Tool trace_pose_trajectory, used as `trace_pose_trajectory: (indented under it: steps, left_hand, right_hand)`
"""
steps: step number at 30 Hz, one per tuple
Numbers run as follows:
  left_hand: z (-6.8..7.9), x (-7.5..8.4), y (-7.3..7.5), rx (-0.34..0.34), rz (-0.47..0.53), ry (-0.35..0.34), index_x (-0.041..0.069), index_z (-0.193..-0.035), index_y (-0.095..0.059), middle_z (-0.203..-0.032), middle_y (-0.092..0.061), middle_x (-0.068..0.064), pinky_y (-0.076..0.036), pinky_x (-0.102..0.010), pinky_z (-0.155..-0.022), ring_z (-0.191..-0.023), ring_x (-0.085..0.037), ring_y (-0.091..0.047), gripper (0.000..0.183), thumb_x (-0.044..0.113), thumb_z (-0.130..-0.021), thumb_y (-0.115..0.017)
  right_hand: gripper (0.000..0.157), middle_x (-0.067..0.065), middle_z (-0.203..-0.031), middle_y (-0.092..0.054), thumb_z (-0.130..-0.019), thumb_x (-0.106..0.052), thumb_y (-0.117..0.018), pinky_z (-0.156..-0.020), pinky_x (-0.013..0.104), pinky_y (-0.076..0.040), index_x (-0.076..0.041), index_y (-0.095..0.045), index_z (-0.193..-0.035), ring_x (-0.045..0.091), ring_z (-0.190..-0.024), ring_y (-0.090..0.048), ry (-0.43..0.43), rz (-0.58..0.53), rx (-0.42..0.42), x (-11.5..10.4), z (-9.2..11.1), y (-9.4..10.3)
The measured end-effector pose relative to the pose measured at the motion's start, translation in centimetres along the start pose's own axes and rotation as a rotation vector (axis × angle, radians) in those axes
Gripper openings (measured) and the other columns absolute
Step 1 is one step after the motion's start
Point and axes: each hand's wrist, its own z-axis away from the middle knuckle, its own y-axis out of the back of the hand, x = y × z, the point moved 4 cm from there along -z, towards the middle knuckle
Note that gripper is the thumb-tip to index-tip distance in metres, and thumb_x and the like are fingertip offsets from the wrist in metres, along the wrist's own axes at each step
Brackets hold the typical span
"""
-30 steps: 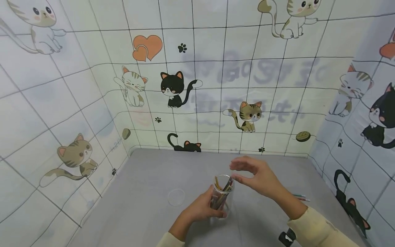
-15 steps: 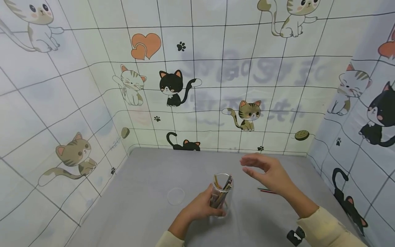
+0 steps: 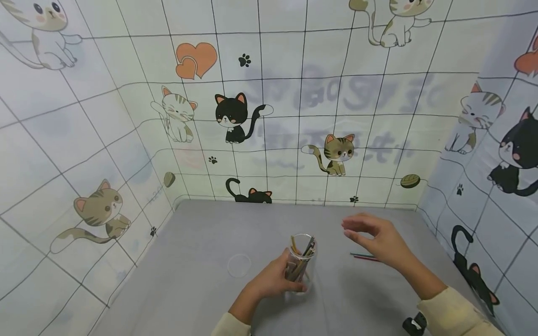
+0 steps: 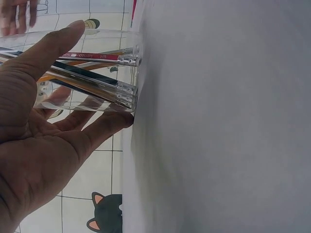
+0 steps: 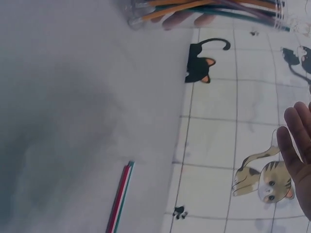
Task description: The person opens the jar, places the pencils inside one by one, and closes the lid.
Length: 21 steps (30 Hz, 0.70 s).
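In the head view my left hand grips a clear jar low on its side, thumb in front. Several pencils lean inside, their tops near the rim. The left wrist view shows the metal ends of these pencils at the jar's base, with my fingers behind the wall. My right hand hovers right of the jar, holding nothing, its fingers loosely bent and thumb apart. Below it on the table lie a red and a green pencil, side by side; the right wrist view shows these pencils too.
A clear round disc lies on the grey table, left of the jar. Cat-printed sheeting walls the table at the back and both sides. A small black device sits beside the right sleeve.
My right hand has drawn back from the jar's mouth toward the right, uncovering more of the pencils on the table. The left hand keeps its hold on the jar.
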Motion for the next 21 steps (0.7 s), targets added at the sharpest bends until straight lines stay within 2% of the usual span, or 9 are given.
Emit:
trace_pose_trajectory:
  steps: [6,9,14,21]
  left_hand:
    - [0.0,0.1,0.1,-0.004,-0.006,0.010,0.028,-0.154,-0.043,-0.144,-0.072,-0.004,-0.055,-0.049,-0.112,-0.134,-0.024,-0.067,0.089,0.029,-0.084,-0.099]
    - [0.0,0.2,0.1,-0.005,-0.009,0.010,0.029,-0.154,-0.043,-0.145,-0.071,-0.006,-0.055,-0.051,-0.113,-0.135,-0.025,-0.067,0.088,0.029,-0.085,-0.099]
    - [-0.1,0.2,0.2,-0.004,-0.010,0.023,0.029,-0.154,-0.043,-0.147,-0.071,-0.007,-0.055,-0.052,-0.113,-0.135,-0.026,-0.067,0.089,0.030,-0.085,-0.099]
    - [-0.2,-0.2,0.1,-0.007,-0.011,0.039,0.030,-0.153,-0.043,-0.145,-0.072,-0.004,-0.055,-0.053,-0.114,-0.135,-0.024,-0.067,0.089,0.031,-0.084,-0.099]
  right_hand:
    - [0.024,0.001,-0.120,-0.081,-0.102,-0.017,-0.082,-0.091,0.035,-0.067,-0.016,-0.080,-0.126,0.008,-0.106,-0.077,-0.100,0.131,-0.022,3.4,1.2,0.5]
    - [0.024,0.002,-0.117,-0.081,-0.102,-0.019,-0.082,-0.089,0.041,-0.067,-0.012,-0.080,-0.124,0.018,-0.104,-0.078,-0.165,0.189,-0.040,5.8,2.1,0.6]
    - [0.020,0.007,-0.110,-0.079,-0.099,-0.011,-0.083,-0.083,0.043,-0.067,-0.003,-0.080,-0.118,0.027,-0.098,-0.078,-0.213,0.277,-0.086,9.7,3.7,0.5]
    - [0.012,0.003,-0.098,-0.073,-0.093,-0.001,-0.083,-0.075,0.041,-0.062,0.000,-0.081,-0.105,0.023,-0.087,-0.072,-0.242,0.417,-0.165,13.4,5.8,0.5]
